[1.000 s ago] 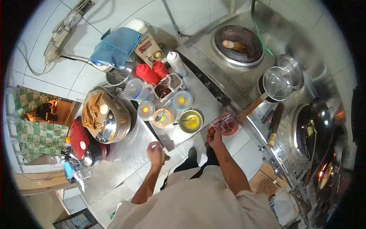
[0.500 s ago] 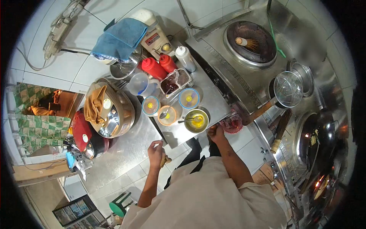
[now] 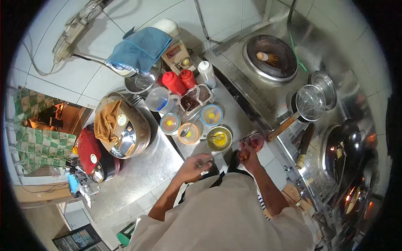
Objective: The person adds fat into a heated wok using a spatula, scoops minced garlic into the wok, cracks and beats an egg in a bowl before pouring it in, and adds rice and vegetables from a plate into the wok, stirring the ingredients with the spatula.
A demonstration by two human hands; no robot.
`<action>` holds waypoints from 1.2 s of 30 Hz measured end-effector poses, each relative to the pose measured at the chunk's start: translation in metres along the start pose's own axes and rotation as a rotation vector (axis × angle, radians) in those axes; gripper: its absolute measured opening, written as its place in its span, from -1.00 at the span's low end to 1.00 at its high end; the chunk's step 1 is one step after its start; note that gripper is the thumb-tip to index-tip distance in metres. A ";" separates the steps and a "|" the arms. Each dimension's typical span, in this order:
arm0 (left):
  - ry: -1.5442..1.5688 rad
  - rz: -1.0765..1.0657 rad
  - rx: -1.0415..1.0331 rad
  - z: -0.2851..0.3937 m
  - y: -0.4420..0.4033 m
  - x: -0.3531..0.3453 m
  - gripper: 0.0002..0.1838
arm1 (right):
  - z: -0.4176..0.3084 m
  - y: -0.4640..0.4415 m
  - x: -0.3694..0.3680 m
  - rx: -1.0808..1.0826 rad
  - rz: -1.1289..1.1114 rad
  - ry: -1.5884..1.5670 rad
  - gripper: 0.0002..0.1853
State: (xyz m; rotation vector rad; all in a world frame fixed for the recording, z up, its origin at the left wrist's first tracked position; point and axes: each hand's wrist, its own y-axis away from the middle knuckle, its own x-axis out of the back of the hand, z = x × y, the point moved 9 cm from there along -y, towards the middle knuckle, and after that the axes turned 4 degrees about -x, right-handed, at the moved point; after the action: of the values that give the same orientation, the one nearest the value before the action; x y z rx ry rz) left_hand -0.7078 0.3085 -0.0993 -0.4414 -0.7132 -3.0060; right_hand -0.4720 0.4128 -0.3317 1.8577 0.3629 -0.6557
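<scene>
My left hand (image 3: 195, 168) is closed with its fingers curled, just below the front edge of the steel counter; what it holds, if anything, is too small to make out. My right hand (image 3: 248, 157) is closed beside the red mesh bag (image 3: 255, 142), round something small that I cannot make out. Between and above the hands stands a metal bowl (image 3: 219, 139) with yellow liquid and a spoon in it. Next to it are an orange-rimmed cup (image 3: 188, 133) with a spoon, and two blue-rimmed cups (image 3: 212, 115), (image 3: 170, 124).
Red squeeze bottles (image 3: 174, 83), a white bottle (image 3: 207, 74) and a sauce tray (image 3: 197, 99) stand behind the cups. A rice cooker (image 3: 122, 125) is at the left. A strainer (image 3: 310, 103) and a wok (image 3: 344, 150) are on the stove at the right.
My left hand has moved right, toward the bowl. My right hand has shifted slightly right and down, away from the counter edge. The view has turned a little.
</scene>
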 end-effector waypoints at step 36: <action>-0.509 0.145 -0.468 0.030 -0.063 -0.013 -0.58 | -0.005 -0.026 -0.271 0.542 -0.448 2.053 -0.43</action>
State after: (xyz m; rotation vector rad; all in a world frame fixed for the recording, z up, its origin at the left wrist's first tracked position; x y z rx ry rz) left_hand -0.6924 0.3777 -0.1051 -1.2385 0.0443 -2.9115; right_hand -0.7020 0.4430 -0.1886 2.3040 2.0267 1.3178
